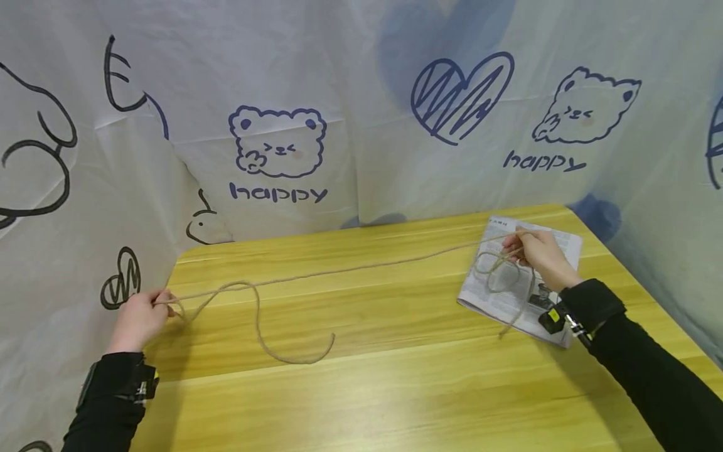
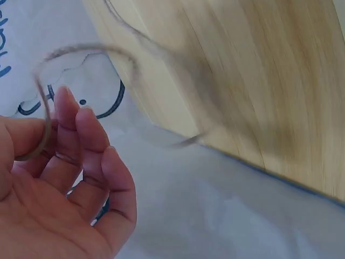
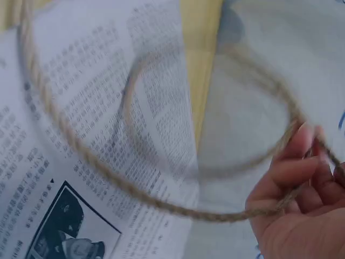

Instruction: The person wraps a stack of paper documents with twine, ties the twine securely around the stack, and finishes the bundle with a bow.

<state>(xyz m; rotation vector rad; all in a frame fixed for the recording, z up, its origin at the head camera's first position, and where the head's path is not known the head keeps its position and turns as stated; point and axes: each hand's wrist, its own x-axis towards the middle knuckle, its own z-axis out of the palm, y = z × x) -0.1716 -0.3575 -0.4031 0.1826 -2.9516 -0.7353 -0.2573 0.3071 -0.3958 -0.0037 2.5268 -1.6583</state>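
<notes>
Above the newspaper (image 1: pixel 480 296), the right hand (image 1: pixel 536 250) has its fingers clamped on looped rope (image 3: pixel 210 217); well left of it, the left hand (image 1: pixel 140 319) pinches the rope too, seemingly to draw the span straight.

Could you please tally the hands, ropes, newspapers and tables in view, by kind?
Hands: 2 (left hand, right hand)
Rope: 1, as far as I can see
Newspaper: 1
Table: 1
Total: 5
</notes>
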